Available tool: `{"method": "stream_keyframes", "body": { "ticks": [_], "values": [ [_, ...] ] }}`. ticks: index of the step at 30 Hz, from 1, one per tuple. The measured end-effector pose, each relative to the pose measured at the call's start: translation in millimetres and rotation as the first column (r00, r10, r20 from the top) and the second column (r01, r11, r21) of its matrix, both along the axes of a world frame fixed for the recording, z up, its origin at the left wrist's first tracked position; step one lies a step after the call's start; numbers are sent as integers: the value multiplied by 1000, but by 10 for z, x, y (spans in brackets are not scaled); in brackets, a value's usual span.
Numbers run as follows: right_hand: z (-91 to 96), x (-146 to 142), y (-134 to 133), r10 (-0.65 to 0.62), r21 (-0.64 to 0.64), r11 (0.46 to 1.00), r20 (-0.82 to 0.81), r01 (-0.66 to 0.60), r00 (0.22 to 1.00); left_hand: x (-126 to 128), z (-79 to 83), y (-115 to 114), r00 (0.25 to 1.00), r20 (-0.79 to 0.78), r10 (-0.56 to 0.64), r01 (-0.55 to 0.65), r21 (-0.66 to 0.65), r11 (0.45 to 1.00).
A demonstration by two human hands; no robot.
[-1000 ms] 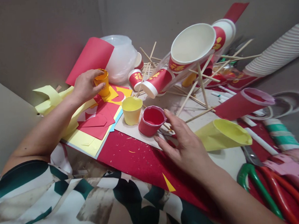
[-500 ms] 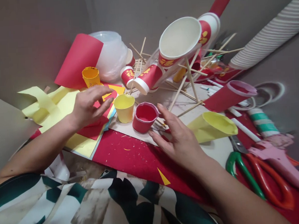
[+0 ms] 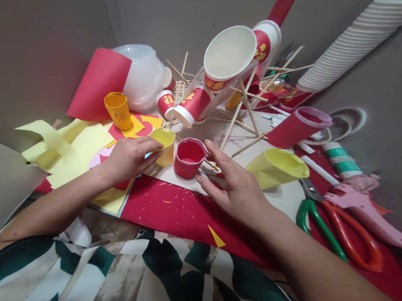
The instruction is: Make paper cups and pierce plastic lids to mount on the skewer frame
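Observation:
My left hand [image 3: 129, 157] has its fingers closed round a small yellow paper cup [image 3: 165, 146] that stands on the grey card. Just right of it stands a small red paper cup [image 3: 188, 157]. My right hand [image 3: 235, 187] hovers open beside the red cup, fingers spread, holding nothing. An orange paper cup [image 3: 117, 110] stands alone further back on the cut red and yellow paper. A structure of red-printed paper cups [image 3: 227, 58] and wooden sticks [image 3: 246, 104] rises behind the small cups.
Yellow and red paper sheets [image 3: 78, 144] lie at left. A yellow paper cone [image 3: 275, 166] and a red one [image 3: 296, 126] lie at right. Scissors [image 3: 342, 237], a pink glue gun [image 3: 368, 208], a tape roll [image 3: 341, 162] and a stack of white cups [image 3: 347, 46] fill the right side.
My left hand let go of the orange cup, left it standing at the back, and came forward to grip the small yellow cup. My right hand stayed open by the red cup.

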State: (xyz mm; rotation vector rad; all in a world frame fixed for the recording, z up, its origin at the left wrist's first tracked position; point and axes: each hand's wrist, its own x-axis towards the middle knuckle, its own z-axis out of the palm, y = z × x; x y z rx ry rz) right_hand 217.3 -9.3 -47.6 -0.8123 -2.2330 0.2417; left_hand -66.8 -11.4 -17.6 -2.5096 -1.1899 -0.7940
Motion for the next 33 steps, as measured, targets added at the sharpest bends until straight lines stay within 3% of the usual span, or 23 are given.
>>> {"method": "stream_keyframes", "body": {
  "ticks": [4,9,13,17,24,28,33],
  "values": [
    [23,2,-1,-27,4,1000,-37,27,999,-8,119,-56,999,-19,50,-49,46,998],
    [97,35,-93,-83,62,993,-268,103,960,16,409,-318,988,-116,102,-80,174,981],
    [170,88,-187,-107,72,986,-418,151,902,151,649,-568,983,-170,-75,105,176,979],
    [292,121,-251,-131,2,988,-513,154,848,384,822,-676,945,-204,-256,262,0,965],
    [537,156,-255,-102,-152,987,-328,54,939,704,775,-562,884,-227,-408,394,-106,913],
    [558,191,-199,-76,-227,974,-278,12,957,787,727,-513,869,-254,-425,419,-78,905],
    [551,226,-175,-44,-201,980,-243,-6,969,878,755,-484,848,-306,-432,431,-75,899]
  ]
}}
